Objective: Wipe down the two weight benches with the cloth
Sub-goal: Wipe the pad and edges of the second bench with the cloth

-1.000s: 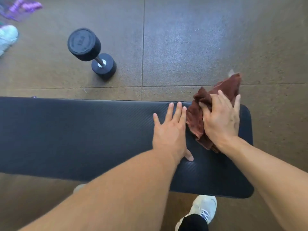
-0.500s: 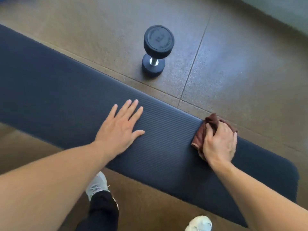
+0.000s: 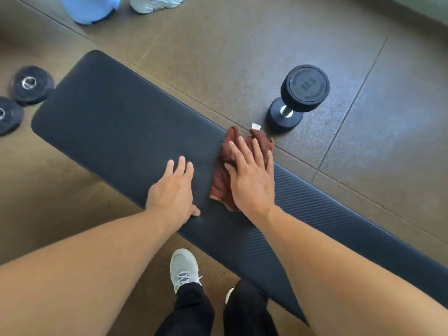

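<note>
A long black padded weight bench [image 3: 116, 127] runs diagonally from upper left to lower right. A crumpled reddish-brown cloth [image 3: 224, 175] lies on its middle, reaching the far edge. My right hand [image 3: 252, 180] presses flat on the cloth with fingers spread. My left hand [image 3: 173, 190] rests flat on the bare bench pad just left of the cloth, holding nothing. Only one bench is in view.
A black dumbbell [image 3: 300, 93] stands on the brown rubber floor just beyond the cloth. Two black weight plates [image 3: 29, 84] lie off the bench's left end. Another person's white shoe [image 3: 155, 3] and blue trouser leg [image 3: 89, 8] are at the top. My own shoes are below the bench.
My right hand has slid the cloth leftward along the bench towards its left end, the fingers now spread flat. My left hand sits close beside the cloth again. The view has swung left.
</note>
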